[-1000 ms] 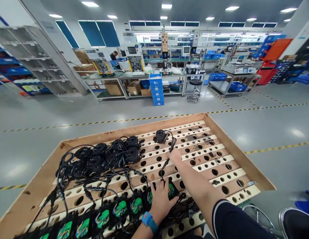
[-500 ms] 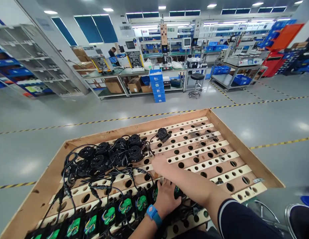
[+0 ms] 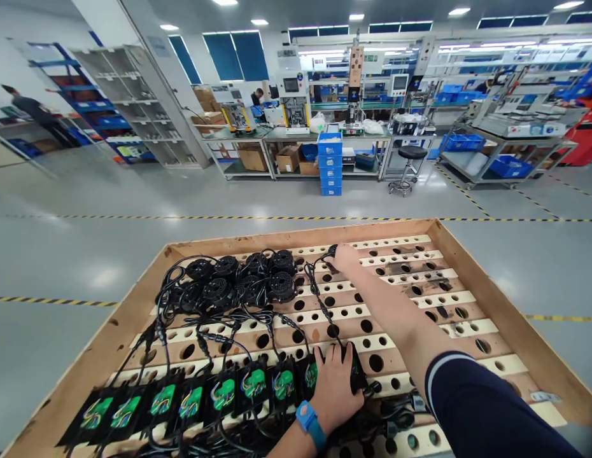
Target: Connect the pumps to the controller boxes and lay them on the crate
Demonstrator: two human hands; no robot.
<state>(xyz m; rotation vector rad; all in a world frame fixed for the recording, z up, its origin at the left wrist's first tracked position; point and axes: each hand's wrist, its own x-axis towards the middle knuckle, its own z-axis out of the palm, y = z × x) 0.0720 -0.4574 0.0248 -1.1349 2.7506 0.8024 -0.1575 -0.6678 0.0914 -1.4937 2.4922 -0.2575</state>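
My right hand [image 3: 345, 258] reaches to the far side of the wooden tray, its fingers closed on a round black slotted unit, like a small fan [image 3: 333, 250]. A black cable [image 3: 323, 305] runs from that unit back toward the near row. There my left hand [image 3: 337, 385], with a blue wrist strap, lies with fingers spread over a black case with a green circuit board [image 3: 357, 370], partly covering it. More black cases with green boards [image 3: 223, 394] and coloured wires line up to the left. Several similar round black units [image 3: 217, 291] sit grouped at the far left.
The shallow wooden tray [image 3: 305, 232] has raised walls and slats with holes. Tangled black cables [image 3: 396, 413] lie near its front edge. Beyond stand stacked blue bins [image 3: 330, 164], a stool [image 3: 410, 154] and benches with machines. Two people are in the distance.
My right hand has moved farther out and now grips the round black unit, whose cable is drawn straighter. My left hand stays over the near cases. The view has swung left.
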